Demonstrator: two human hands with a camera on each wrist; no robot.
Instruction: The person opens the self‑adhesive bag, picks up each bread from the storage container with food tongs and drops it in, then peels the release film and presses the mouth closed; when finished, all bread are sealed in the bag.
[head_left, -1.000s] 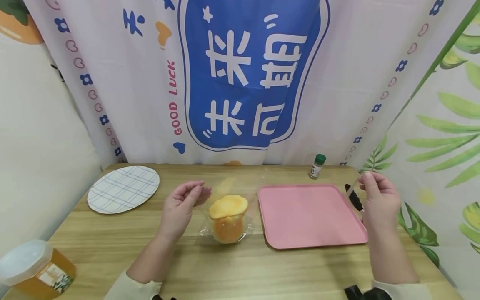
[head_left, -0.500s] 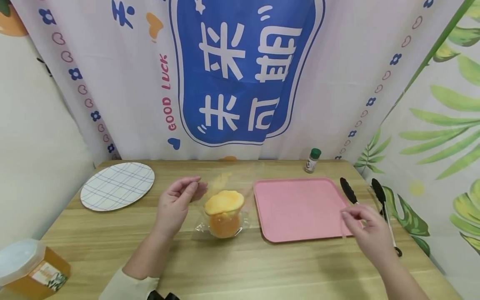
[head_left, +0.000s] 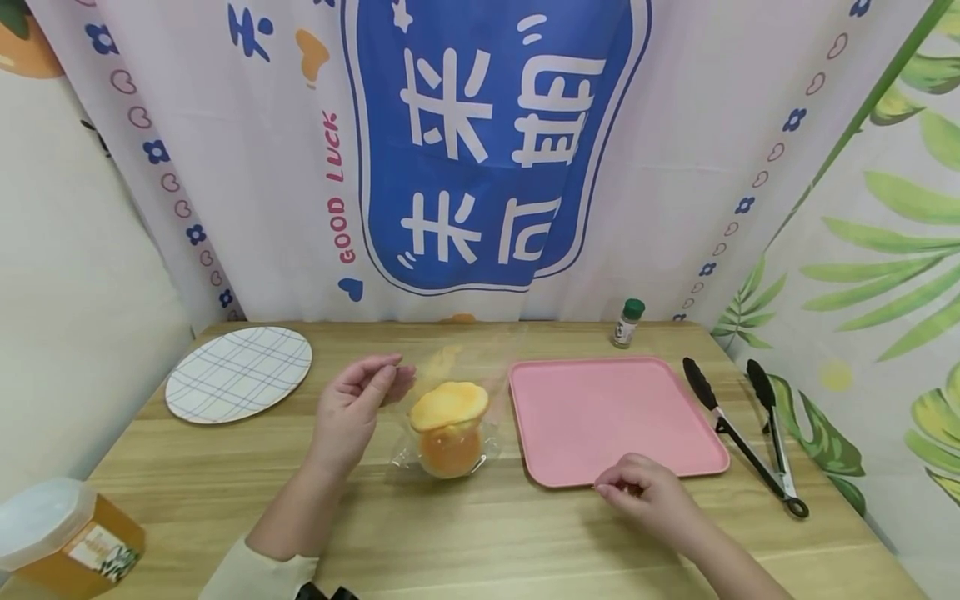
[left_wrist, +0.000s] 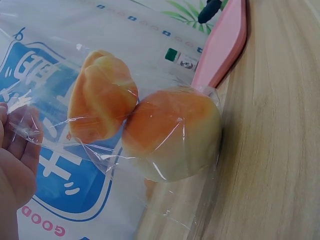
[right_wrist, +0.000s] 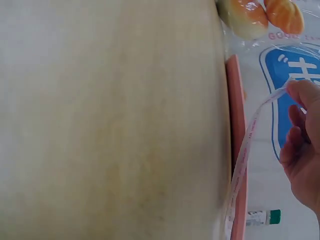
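My left hand (head_left: 348, 412) pinches the upper edge of a clear plastic bag (left_wrist: 100, 155), which stands on the table. Inside it, a twisted bread roll (left_wrist: 102, 97) sits above a round bun (left_wrist: 172, 132), the two touching. Whether the bag's mouth is parted is hard to see. Over the near edge of a pink tray (head_left: 615, 417), my right hand (head_left: 652, 500) pinches a thin, printed plastic strip (right_wrist: 244, 155) between thumb and forefinger. In the right wrist view the strip hangs down in a curve, its lower end out of frame.
Metal tongs with black tips (head_left: 750, 454) lie right of the tray. Behind it stands a green-capped shaker (head_left: 628, 325). A checked plate (head_left: 240, 375) is at the back left, and a lidded jar of amber contents (head_left: 82, 542) at the front left.
My right hand has come from the far right, leftward and down, to the tray's near edge with the strip, uncovering the tongs. The left hand and bag have stayed almost still.
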